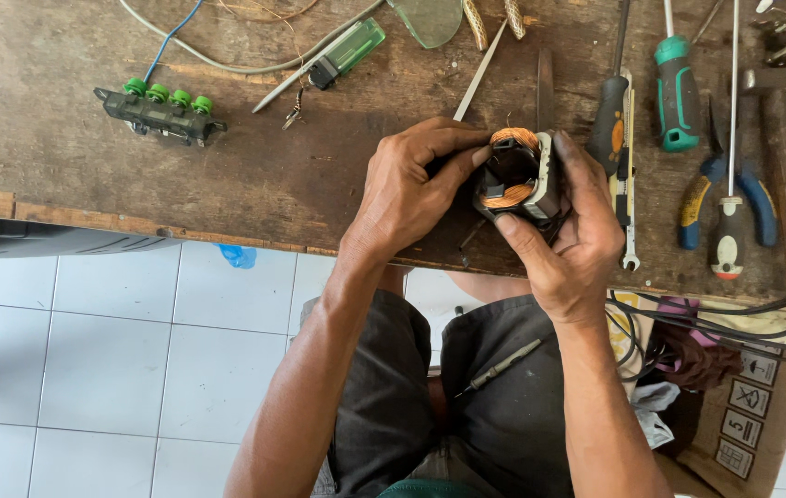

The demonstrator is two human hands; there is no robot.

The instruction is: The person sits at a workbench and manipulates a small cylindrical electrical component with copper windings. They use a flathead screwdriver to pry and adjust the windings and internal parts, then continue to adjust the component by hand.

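Both hands hold a small motor stator (519, 175) with copper windings over the front part of a worn wooden workbench (254, 175). My right hand (570, 238) cups it from the right and below, thumb across its lower edge. My left hand (408, 189) grips its left side, fingertips pressed at the upper winding. A thin metal rod (478, 76) lies on the bench just behind the stator.
A black terminal block with green knobs (164, 108) sits at the left, a green lighter (347, 51) behind. Screwdrivers (676, 88), a wrench (628, 184) and blue-handled pliers (725, 198) lie at the right. A small screwdriver (502, 367) rests on my lap. White floor tiles lie below.
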